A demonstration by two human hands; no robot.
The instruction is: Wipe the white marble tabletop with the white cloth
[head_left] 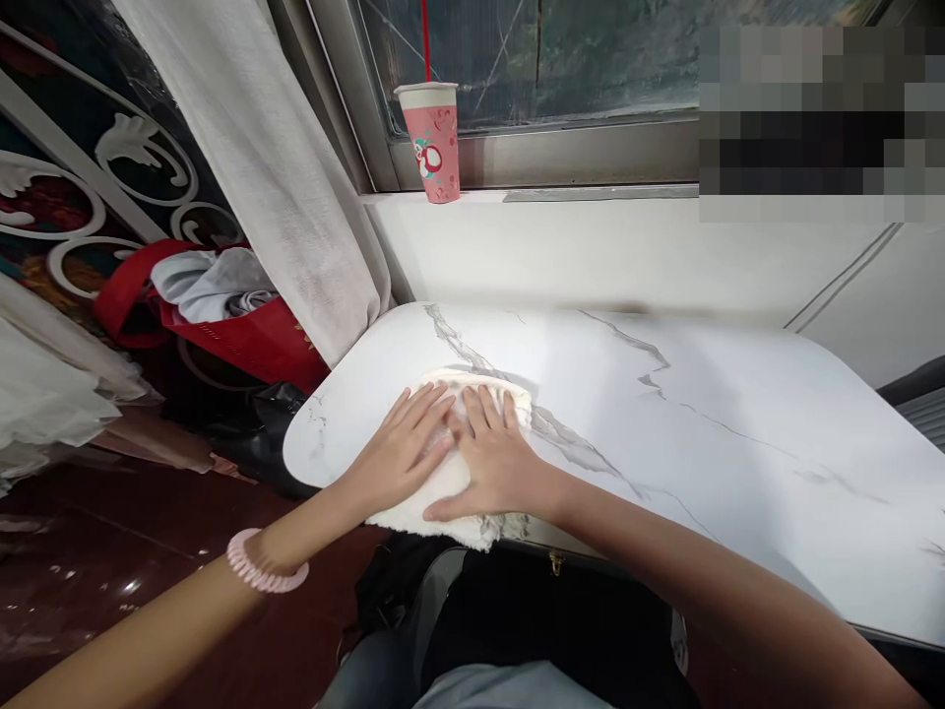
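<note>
A cream cloth (pixel 432 507) lies spread on the white marble-patterned table (pixel 709 423), its near edge hanging slightly over the front rim. My left hand (pixel 409 438) rests flat on the cloth's left side, fingers stretched out and pointing away from me. Beside it, my right hand (pixel 494 458) presses on the right part with fingers spread and thumb out to the left. The fingertips of both hands come close together near the cloth's far edge. Neither hand grips the fabric. A pink coiled band (pixel 266 566) circles my left wrist.
A pink paper cup (pixel 434 148) with a red straw stands on the window ledge behind the table. To the left hang a pale curtain (pixel 273 148) and a red bag (pixel 251 340) stuffed with light clothes. A black plastic bag (pixel 270 423) sits by the table's left end.
</note>
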